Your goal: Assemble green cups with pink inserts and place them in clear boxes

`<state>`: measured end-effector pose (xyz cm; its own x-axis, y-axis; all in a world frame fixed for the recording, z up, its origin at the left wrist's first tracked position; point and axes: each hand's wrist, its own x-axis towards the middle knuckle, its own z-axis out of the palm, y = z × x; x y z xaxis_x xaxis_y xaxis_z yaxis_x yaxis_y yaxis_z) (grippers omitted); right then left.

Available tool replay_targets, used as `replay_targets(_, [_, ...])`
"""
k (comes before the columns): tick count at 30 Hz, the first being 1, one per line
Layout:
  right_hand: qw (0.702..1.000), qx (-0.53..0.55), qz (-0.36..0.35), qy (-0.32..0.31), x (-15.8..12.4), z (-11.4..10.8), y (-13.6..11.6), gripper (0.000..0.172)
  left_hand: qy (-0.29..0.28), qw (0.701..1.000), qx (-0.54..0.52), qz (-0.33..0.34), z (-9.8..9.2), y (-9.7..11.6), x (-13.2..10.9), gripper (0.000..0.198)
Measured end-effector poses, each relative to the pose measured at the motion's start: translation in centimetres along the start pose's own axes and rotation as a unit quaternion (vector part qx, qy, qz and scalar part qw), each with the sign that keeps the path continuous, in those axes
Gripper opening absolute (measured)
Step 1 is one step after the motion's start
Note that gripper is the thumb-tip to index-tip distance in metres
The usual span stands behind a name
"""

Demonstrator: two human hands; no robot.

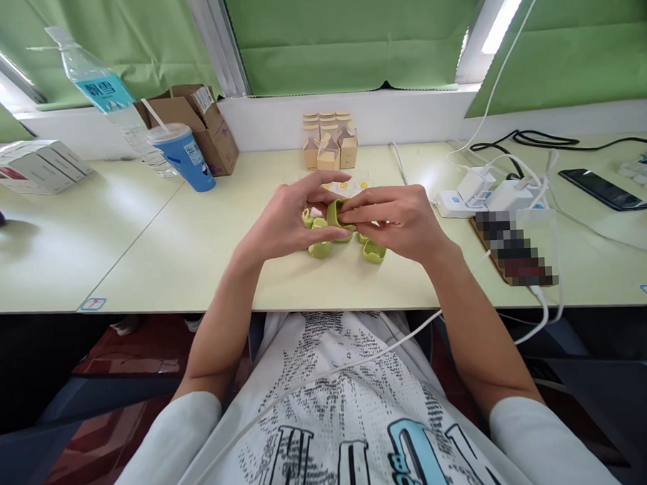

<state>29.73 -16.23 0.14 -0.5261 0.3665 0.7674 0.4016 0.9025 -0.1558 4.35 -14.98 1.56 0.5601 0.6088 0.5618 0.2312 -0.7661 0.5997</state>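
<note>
Both hands meet over the middle of the pale table (196, 262). My left hand (287, 219) and my right hand (400, 221) pinch the same small green curved piece (336, 215) between fingers and thumbs. More green pieces lie under and beside the hands, one at the left (319, 248) and one below my right hand (375, 252). A clear packet with yellow dots (347, 187) lies just behind the fingers.
A stack of small tan boxes (330, 146) stands at the back. A blue cup with a straw (183, 156), a water bottle (107, 91) and a brown carton (205, 122) are at the back left. A power strip with chargers (479, 193), cables and a black phone (603, 189) are at the right.
</note>
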Motion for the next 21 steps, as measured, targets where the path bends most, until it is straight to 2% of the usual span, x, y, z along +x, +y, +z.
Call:
replay_targets(8, [0.998, 0.047, -0.012, 0.048, 0.5, 0.5, -0.2, 0.029, -0.047, 0.996, -0.074, -0.019, 0.1, 0.0, 0.0, 0.059])
replay_targets(17, [0.981, 0.172, 0.085, 0.025, 0.7, -0.7, -1.0, 0.015, -0.028, 0.996, -0.084, -0.029, -0.3, 1.1, 0.4, 0.058])
replay_targets(21, [0.97, 0.184, 0.15, 0.058, 0.7, -0.2, -1.4, 0.012, -0.032, 0.993, -0.101, -0.043, -0.3, 1.3, 0.3, 0.06])
